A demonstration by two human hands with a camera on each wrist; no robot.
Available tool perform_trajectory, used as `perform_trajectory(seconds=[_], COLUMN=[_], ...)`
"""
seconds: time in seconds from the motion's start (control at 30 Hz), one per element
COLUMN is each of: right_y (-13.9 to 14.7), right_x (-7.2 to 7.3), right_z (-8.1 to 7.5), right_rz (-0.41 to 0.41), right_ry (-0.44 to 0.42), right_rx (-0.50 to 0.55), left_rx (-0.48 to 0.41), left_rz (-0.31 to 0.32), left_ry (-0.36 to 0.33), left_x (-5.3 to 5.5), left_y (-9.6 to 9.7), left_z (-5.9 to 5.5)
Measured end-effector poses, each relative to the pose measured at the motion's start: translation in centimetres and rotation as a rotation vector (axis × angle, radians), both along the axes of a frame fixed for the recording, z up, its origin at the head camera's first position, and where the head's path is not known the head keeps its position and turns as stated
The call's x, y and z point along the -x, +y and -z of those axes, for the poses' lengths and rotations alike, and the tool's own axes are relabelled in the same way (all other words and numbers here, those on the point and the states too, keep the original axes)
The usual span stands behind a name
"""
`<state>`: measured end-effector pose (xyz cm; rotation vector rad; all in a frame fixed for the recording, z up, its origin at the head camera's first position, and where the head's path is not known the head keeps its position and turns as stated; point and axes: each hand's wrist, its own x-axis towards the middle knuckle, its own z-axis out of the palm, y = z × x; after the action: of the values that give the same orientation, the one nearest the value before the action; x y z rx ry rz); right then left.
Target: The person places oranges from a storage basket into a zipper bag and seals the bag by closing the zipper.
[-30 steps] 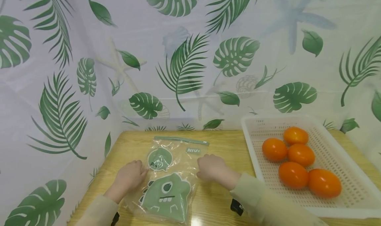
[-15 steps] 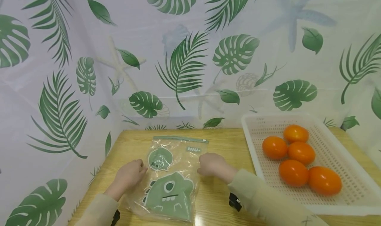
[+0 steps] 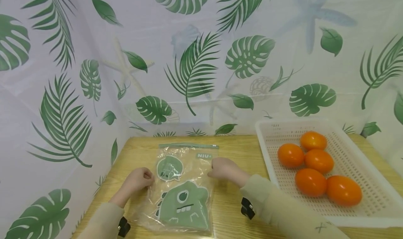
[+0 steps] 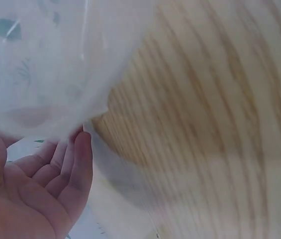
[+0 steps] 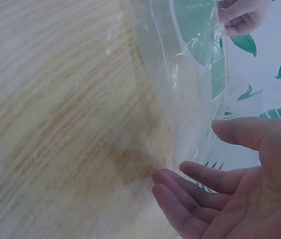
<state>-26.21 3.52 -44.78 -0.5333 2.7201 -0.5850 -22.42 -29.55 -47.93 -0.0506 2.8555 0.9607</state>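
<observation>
A clear zip bag [image 3: 185, 169] with a green dinosaur print and a green zip strip lies on the wooden table, its printed side up. At its left edge my left hand [image 3: 137, 180] pinches the plastic between thumb and fingertips. In the left wrist view the bag's sheet [image 4: 55, 64] covers most of that thumb. My right hand [image 3: 226, 169] is at the bag's upper right edge. In the right wrist view its thumb [image 5: 239, 131] and index finger [image 5: 212, 177] stand apart, with the bag's edge close by the fingertips.
To the right stands a white perforated basket [image 3: 267, 162] with several orange, egg-shaped fruits [image 3: 343, 190]. A leaf-printed white cloth [image 3: 201, 74] hangs behind the table [image 3: 242, 144] and along its left side.
The bag has turned slightly, its zip end shifting left and its dinosaur end shifting right. My left hand has risen a little and its thumb and finger now form a visible loop.
</observation>
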Motion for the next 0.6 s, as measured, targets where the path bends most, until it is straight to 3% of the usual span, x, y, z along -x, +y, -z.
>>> perform_trajectory(seconds=[0.33, 0.6], right_y=[0.3, 0.5], right_x=[1.0, 1.2], right_z=[0.0, -0.3], right_rz=[0.167, 0.374], right_ry=[-0.044, -0.336], right_rx=[0.187, 0.554], left_rx=[-0.210, -0.244], left_rz=[-0.080, -0.061], left_ry=[-0.116, -0.120], left_x=[0.0, -0.3], left_y=[0.4, 0.6], left_z=[0.1, -0.2])
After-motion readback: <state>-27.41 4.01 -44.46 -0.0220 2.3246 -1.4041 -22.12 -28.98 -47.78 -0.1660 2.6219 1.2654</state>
